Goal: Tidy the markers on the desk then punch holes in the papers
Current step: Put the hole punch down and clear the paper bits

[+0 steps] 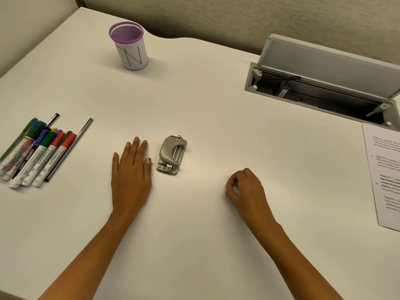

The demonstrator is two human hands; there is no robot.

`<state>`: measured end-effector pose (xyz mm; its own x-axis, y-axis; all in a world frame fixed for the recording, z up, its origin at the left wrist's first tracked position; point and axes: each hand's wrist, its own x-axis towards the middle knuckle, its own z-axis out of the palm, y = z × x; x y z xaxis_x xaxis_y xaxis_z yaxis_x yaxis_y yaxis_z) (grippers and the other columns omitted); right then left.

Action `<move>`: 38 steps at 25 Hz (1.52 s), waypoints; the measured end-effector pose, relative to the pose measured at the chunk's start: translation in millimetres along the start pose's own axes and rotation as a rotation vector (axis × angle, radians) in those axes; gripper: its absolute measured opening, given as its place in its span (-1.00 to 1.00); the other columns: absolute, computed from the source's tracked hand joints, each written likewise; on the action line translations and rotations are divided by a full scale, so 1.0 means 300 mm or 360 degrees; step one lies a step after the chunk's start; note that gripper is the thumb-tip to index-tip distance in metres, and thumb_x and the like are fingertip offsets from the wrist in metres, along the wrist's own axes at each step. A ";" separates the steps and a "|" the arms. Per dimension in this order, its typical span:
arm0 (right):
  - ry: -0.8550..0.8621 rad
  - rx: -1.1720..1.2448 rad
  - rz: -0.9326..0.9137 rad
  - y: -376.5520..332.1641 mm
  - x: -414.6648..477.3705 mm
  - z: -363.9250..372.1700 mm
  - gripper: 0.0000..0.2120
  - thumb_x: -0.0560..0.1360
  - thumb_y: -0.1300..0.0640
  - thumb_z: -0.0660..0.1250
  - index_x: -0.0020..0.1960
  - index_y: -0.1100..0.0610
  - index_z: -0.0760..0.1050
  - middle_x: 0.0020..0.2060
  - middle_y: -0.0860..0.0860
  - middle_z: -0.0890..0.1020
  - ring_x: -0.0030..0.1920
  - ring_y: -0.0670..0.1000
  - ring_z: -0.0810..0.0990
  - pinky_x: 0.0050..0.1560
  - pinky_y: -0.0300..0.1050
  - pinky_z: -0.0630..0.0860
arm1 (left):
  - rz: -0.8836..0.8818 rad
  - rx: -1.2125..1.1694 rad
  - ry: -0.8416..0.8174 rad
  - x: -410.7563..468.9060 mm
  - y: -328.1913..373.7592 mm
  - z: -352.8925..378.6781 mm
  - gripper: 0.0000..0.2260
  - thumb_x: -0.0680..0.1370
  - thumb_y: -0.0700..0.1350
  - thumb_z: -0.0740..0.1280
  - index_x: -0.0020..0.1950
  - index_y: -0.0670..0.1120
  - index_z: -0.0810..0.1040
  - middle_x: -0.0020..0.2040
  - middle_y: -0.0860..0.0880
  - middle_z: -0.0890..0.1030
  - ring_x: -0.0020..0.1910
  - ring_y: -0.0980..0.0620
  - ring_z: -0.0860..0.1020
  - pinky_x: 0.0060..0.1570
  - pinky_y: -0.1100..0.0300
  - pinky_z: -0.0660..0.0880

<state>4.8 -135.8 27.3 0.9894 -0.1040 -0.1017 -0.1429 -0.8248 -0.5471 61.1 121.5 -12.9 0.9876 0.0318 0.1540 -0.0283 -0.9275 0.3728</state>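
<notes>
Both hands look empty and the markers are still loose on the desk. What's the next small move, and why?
Probably reach the left hand leftward to the markers. They lie in a loose pile at the desk's left edge, the purple mesh cup stands with nothing showing above its rim, and the left hand lies flat beside the hole punch, closer to them than the curled right hand.

- The hole punch [172, 155] lies on the counter [205, 109], near its middle.
- Far left of the hole punch, the markers [36, 152] lie side by side in a cluster.
- Behind the hole punch and to its left stands the pen cup [129, 46].
- Far right of it, the papers [384, 176] lie at the counter's edge.
- Behind the papers, right of the hole punch, sits the open cable hatch [324, 83].
- The left hand [131, 176] lies flat just left of the hole punch; the right hand [246, 187] rests nearer and to its right.
</notes>
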 end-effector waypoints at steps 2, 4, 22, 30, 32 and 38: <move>-0.0021 0.0008 -0.0005 -0.003 -0.005 0.001 -0.97 0.48 0.29 0.27 -0.12 0.25 0.47 -0.16 0.08 0.48 -0.14 0.04 0.44 -0.13 -0.15 0.39 | -0.0004 0.0011 -0.0001 0.000 0.001 -0.001 -0.60 0.64 -0.12 0.11 0.49 -0.07 0.28 0.52 -0.05 0.25 0.51 -0.03 0.18 0.49 -0.07 0.05; -0.0014 0.0113 0.0020 0.002 -0.012 -0.004 -0.96 0.46 0.30 0.29 -0.15 0.23 0.43 -0.20 0.05 0.47 -0.20 0.01 0.42 -0.20 -0.25 0.36 | -0.0009 0.0021 -0.0007 0.001 0.002 0.000 -0.60 0.64 -0.12 0.10 0.49 -0.07 0.27 0.52 -0.04 0.24 0.51 -0.02 0.18 0.49 -0.07 0.05; 0.0095 0.0379 0.0157 0.049 -0.028 -0.048 -0.88 0.46 0.21 0.39 -0.20 0.13 0.46 -0.33 -0.05 0.53 -0.36 -0.12 0.43 -0.30 -0.45 0.36 | 0.0012 0.0022 0.0001 0.001 -0.007 0.007 -0.60 0.64 -0.11 0.10 0.49 -0.07 0.27 0.52 -0.05 0.25 0.51 -0.03 0.18 0.49 -0.07 0.04; -0.0077 0.0151 -0.0047 0.024 0.010 -0.032 -0.94 0.50 0.31 0.29 -0.13 0.20 0.50 -0.20 0.02 0.56 -0.19 -0.02 0.50 -0.17 -0.30 0.39 | 0.0011 0.0000 0.0015 -0.001 -0.006 0.011 -0.60 0.64 -0.12 0.11 0.49 -0.07 0.27 0.52 -0.05 0.25 0.51 -0.03 0.18 0.49 -0.07 0.05; -0.0115 0.0076 -0.0081 0.015 0.004 -0.033 -0.94 0.52 0.28 0.28 -0.13 0.20 0.48 -0.19 0.03 0.54 -0.19 0.02 0.49 -0.15 -0.17 0.43 | 0.0009 -0.0004 0.0011 -0.001 -0.004 0.009 -0.60 0.64 -0.12 0.11 0.49 -0.07 0.27 0.52 -0.05 0.25 0.51 -0.02 0.18 0.49 -0.07 0.04; -0.0321 -0.0508 -0.0106 -0.023 0.011 -0.031 -0.84 0.61 0.24 0.02 -0.02 0.14 0.36 -0.08 0.08 0.45 -0.12 0.01 0.39 -0.13 -0.18 0.29 | 0.0015 0.0029 0.0005 0.001 -0.004 0.006 -0.60 0.64 -0.11 0.09 0.49 -0.07 0.26 0.52 -0.05 0.24 0.51 -0.03 0.17 0.49 -0.06 0.03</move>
<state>9.3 -135.6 38.5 0.9665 0.0407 -0.2535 -0.0317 -0.9609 -0.2751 61.7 122.0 -14.9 0.9867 0.0240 0.1606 -0.0350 -0.9343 0.3546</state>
